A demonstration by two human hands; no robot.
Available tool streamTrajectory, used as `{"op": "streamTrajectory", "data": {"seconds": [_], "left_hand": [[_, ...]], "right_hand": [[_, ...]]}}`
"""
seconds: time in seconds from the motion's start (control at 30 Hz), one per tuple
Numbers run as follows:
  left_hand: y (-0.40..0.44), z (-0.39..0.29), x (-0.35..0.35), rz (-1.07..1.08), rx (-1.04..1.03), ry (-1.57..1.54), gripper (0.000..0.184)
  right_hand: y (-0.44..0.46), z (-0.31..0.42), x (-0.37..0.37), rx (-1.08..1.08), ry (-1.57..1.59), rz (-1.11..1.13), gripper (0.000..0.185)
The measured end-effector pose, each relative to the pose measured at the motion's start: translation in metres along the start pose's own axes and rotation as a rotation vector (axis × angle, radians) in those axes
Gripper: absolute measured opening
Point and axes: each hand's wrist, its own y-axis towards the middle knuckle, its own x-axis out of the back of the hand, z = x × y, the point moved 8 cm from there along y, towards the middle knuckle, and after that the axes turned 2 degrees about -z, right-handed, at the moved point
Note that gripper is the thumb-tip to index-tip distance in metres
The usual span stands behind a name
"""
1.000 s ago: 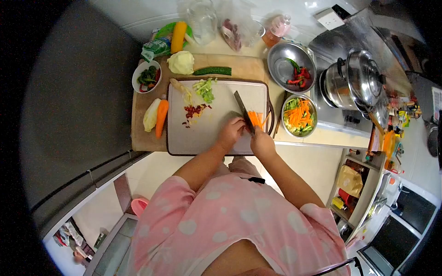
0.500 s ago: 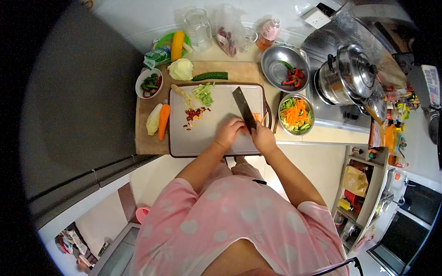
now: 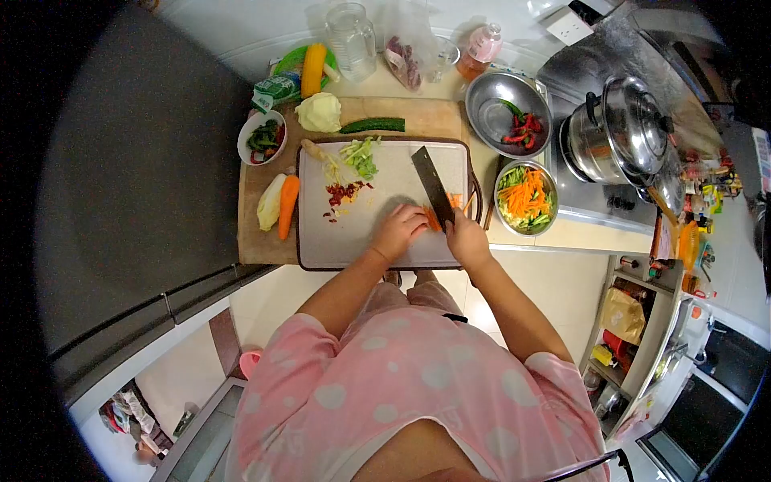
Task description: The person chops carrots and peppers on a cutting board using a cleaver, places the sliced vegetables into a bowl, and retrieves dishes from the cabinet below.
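**Hand and Knife Positions**

The right hand (image 3: 468, 241) kept its grip clenched on the knife (image 3: 432, 186), above the cutting board (image 3: 385, 193). The left hand (image 3: 397, 232) was positioned with fingertips beside the carrot pieces (image 3: 431, 218); whether its grip held them could not be determined. Compared with the previous frame, more orange showed between those fingertips and the blade.

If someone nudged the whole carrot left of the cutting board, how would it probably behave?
The whole carrot looks likely to stay stiff, given its thick, straight body. Its rounded, tapering shape suggests an uneven roll, though the pale vegetable alongside would probably check it on that side.
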Motion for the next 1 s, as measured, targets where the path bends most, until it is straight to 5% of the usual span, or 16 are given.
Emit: {"op": "streamTrajectory", "data": {"seconds": [1.0], "left_hand": [[0.001, 0.005, -0.023, 0.059, 0.035, 0.015, 0.018]], "right_hand": [[-0.028, 0.019, 0.014, -0.009, -0.085, 0.116, 0.016]]}}
